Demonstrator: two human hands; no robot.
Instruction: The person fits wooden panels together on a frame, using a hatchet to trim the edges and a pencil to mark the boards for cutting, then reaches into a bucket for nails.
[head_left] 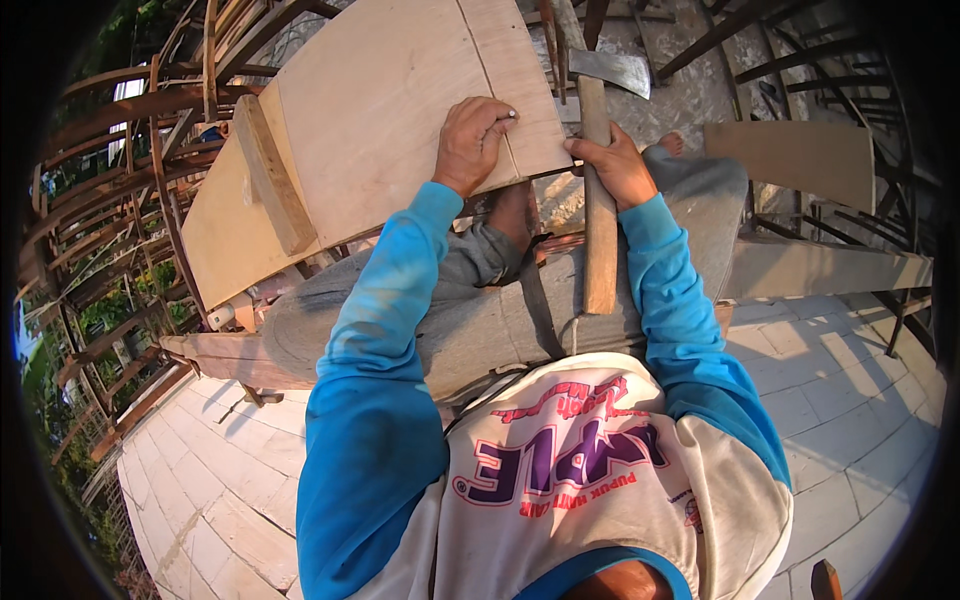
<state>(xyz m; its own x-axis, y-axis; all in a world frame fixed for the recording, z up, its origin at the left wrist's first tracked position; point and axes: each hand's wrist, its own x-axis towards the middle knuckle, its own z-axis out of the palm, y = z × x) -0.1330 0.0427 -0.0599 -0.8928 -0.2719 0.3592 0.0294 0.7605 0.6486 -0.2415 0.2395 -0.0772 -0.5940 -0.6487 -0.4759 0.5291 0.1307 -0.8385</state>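
Note:
My left hand (pixel 474 140) rests on a pale plywood sheet (pixel 390 110), near a dark line that runs along it. Its thumb and forefinger pinch a small nail (pixel 512 115) with a bright end. At the sheet's right edge, my right hand (pixel 615 165) is closed round the wooden handle (pixel 600 245) of a hatchet. The hatchet's wide steel blade (pixel 615 72) is at the handle's far end, facing right. My right thumb reaches across the handle toward the plywood corner; the other fingers are partly hidden behind it.
A wooden block (pixel 275 175) lies on the left part of the plywood. Beneath me runs a wooden beam (pixel 820 270). Another board (pixel 795 160) is at the right, among dark timber frames (pixel 840 60). Pale paving (pixel 210 470) lies below, and more timber framing (pixel 120 210) stands at left.

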